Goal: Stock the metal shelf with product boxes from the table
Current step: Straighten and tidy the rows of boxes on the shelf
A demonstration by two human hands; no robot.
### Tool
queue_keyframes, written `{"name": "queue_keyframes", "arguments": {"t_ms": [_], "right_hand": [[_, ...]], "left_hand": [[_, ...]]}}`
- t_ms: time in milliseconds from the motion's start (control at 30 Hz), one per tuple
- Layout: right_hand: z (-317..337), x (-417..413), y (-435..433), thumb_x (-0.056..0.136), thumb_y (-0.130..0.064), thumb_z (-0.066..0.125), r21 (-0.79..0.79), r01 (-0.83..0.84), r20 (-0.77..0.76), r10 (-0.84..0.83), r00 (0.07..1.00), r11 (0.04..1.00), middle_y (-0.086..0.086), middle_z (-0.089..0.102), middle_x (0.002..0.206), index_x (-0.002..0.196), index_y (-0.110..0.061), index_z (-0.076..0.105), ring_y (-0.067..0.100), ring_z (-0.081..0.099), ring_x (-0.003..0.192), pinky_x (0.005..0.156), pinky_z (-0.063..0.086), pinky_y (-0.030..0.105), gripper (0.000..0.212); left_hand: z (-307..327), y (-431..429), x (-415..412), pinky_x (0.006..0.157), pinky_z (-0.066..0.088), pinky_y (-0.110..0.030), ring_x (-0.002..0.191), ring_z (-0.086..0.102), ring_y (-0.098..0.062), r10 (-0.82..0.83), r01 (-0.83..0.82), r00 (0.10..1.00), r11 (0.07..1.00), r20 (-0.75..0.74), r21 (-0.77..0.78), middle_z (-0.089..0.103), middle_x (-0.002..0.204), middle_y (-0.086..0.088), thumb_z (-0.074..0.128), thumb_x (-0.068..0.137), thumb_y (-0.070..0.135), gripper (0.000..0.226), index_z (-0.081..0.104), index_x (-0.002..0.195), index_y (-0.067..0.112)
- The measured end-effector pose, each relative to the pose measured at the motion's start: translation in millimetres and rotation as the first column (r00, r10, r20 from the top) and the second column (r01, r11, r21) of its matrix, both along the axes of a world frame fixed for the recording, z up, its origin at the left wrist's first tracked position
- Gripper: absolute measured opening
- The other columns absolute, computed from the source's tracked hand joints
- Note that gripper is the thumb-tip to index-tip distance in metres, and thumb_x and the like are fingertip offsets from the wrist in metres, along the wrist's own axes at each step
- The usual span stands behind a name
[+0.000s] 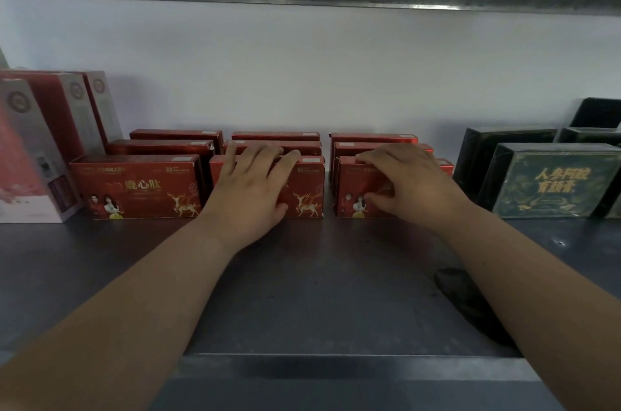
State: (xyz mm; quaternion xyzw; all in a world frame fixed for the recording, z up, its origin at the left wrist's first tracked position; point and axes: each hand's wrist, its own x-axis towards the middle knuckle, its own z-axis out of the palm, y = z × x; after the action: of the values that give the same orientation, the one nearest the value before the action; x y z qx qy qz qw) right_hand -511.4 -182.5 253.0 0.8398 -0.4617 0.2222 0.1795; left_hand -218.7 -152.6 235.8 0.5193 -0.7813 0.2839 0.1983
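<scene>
On the metal shelf [319, 293], the left grip [250, 188] lies wide and flat on the middle red box [305, 188] while the right grip [408, 182] pinches the right red box [349, 188]; the person should ease both back squarely, fronts level.

Your left grip [250, 188] lies flat against the middle red box [311, 185], fingers straight over its top. Your right grip [403, 182] pinches the right red box [349, 182], thumb on its front. Both boxes stand on the metal shelf [302, 293].
</scene>
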Motion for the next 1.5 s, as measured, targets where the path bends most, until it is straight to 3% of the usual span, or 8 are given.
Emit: {"name": "queue_keyframes", "arguments": {"t_ms": [100, 233, 367, 567, 833, 1000, 1167, 1500], "right_hand": [[-1.1, -0.6, 3.7, 0.083, -0.044, 0.071, -0.162, -0.05, 0.067, 0.061, 0.996, 0.985, 0.01, 0.06, 0.135, 0.137, -0.019, 0.061, 0.032, 0.052, 0.128, 0.109, 0.039, 0.052, 0.06], [-0.7, -2.6, 27.2, 0.09, -0.021, 0.065, -0.352, -0.12, 0.149, 0.182, 0.972, 0.928, 0.008, 0.069, 0.114, 0.115, -0.01, 0.071, 0.029, 0.063, 0.108, 0.096, 0.049, 0.042, 0.028], [-17.9, -17.4, 65.4, 0.09, -0.031, 0.056, -0.047, -0.144, 0.123, 0.148, 0.981, 0.989, -0.001, 0.067, 0.11, 0.111, -0.019, 0.069, 0.019, 0.063, 0.1, 0.084, 0.055, 0.037, 0.028], [-41.0, -89.3, 105.7, 0.099, -0.039, 0.055, 0.371, -0.026, 0.106, -0.014, 0.994, 0.928, -0.009, 0.061, 0.125, 0.127, -0.031, 0.063, 0.009, 0.055, 0.114, 0.1, 0.046, 0.032, 0.031], [-34.4, -209.1, 115.6, 0.104, -0.039, 0.05, 0.449, 0.047, 0.064, -0.084, 0.994, 0.892, -0.007, 0.055, 0.14, 0.14, -0.03, 0.057, 0.012, 0.049, 0.128, 0.111, 0.037, 0.031, 0.038], [-33.0, -273.4, 109.0, 0.103, -0.041, 0.05, 0.463, 0.058, 0.051, -0.092, 0.994, 0.884, -0.006, 0.056, 0.139, 0.139, -0.033, 0.056, 0.013, 0.049, 0.128, 0.11, 0.037, 0.03, 0.038], [-30.9, -307.2, 104.1, 0.103, -0.045, 0.048, 0.469, 0.03, 0.024, -0.046, 0.999, 0.882, -0.007, 0.054, 0.141, 0.141, -0.034, 0.055, 0.013, 0.048, 0.129, 0.11, 0.038, 0.033, 0.04], [-3.9, -326.6, 76.7, 0.098, -0.047, 0.054, 0.397, 0.028, -0.194, 0.054, 0.98, 0.918, -0.004, 0.063, 0.121, 0.124, -0.032, 0.064, 0.015, 0.059, 0.11, 0.094, 0.05, 0.038, 0.032]], "left_hand": [[4.2, 5.8, -2.7, 0.117, 0.022, -0.061, 0.135, 0.035, -0.037, -0.057, 0.052, 0.996, 0.996, -0.07, -0.073, 0.045, 0.14, -0.014, 0.068, 0.08, 0.036, 0.075, 0.043, 0.146, 0.015], [6.8, 23.9, -18.5, 0.092, 0.049, -0.045, 0.108, 0.052, -0.03, -0.256, 0.25, 0.965, 0.963, -0.057, -0.101, 0.058, 0.116, -0.012, 0.06, 0.087, 0.027, 0.042, 0.059, 0.124, 0.008], [-2.5, 43.4, -46.1, 0.078, 0.052, -0.035, 0.1, 0.053, -0.017, -0.43, 0.421, 0.9, 0.899, 0.067, 0.121, 0.059, 0.11, 0.001, 0.056, 0.089, 0.034, 0.031, 0.063, 0.117, 0.021], [-14.5, 48.1, -88.9, 0.1, 0.041, -0.028, 0.114, 0.045, -0.004, -0.389, 0.481, 0.877, 0.711, -0.283, 0.512, 0.051, 0.12, 0.016, 0.056, 0.095, 0.045, 0.028, 0.06, 0.123, 0.039], [-17.2, 77.8, -214.7, 0.107, 0.024, -0.021, 0.134, 0.032, -0.008, -0.354, 0.441, 0.897, 0.706, -0.264, 0.554, 0.042, 0.145, 0.011, 0.053, 0.097, 0.049, 0.049, 0.048, 0.143, 0.033], [-19.6, 79.6, -289.9, 0.117, 0.025, -0.04, 0.139, 0.032, -0.017, -0.28, 0.339, 0.94, 0.731, -0.192, 0.592, 0.037, 0.151, 0.008, 0.044, 0.096, 0.06, 0.056, 0.039, 0.147, 0.038], [-16.7, 74.8, -321.8, 0.114, 0.03, -0.045, 0.135, 0.036, -0.017, -0.197, 0.264, 0.965, 0.738, -0.175, 0.621, 0.04, 0.146, 0.009, 0.032, 0.084, 0.076, 0.068, 0.041, 0.142, 0.04], [8.2, 52.2, -345.2, 0.098, 0.044, -0.031, 0.12, 0.046, -0.003, -0.309, 0.299, 0.946, 0.723, -0.095, 0.623, 0.045, 0.135, 0.014, 0.049, 0.096, 0.056, 0.042, 0.048, 0.134, 0.039]]}}
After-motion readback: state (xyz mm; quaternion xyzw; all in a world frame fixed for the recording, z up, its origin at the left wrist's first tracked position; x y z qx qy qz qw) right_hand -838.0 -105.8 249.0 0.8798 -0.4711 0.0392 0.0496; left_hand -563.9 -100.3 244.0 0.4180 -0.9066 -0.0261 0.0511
